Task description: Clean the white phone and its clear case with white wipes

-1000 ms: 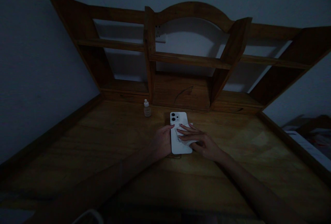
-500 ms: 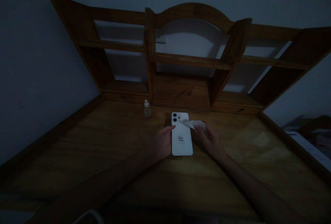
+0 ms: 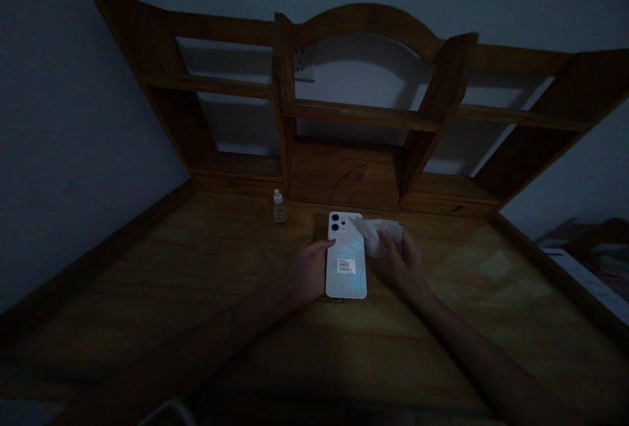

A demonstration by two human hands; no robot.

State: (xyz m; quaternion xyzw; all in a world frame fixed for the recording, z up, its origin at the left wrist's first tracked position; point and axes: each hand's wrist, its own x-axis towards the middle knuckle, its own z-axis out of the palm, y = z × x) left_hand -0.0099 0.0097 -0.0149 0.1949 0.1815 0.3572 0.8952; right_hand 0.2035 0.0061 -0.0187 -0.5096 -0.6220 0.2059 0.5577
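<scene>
A white smartphone (image 3: 350,249) is held back side up over the desk, its camera lenses at the far end and a printed label on its lower half. My left hand (image 3: 310,271) grips its left edge, thumb on the back and the other fingers hidden beneath or beside it. In my right hand (image 3: 403,259) a thin white tissue (image 3: 377,232) is pinched between thumb and fingers. The tissue's left tip overlaps the phone's upper right edge, near the cameras. Whether it presses on the surface I cannot tell.
A small dropper bottle (image 3: 280,208) with a white cap stands left of the phone. Behind, a wooden shelf unit (image 3: 361,115) rises from the wooden desk (image 3: 196,269). A wall socket (image 3: 304,72) shows through it. White papers (image 3: 584,278) lie beyond the desk's right edge.
My right hand has moved a little to the right with the tissue, which now looks more spread out. The phone has tilted slightly, with a brighter sheen on its back. My left hand keeps its grip.
</scene>
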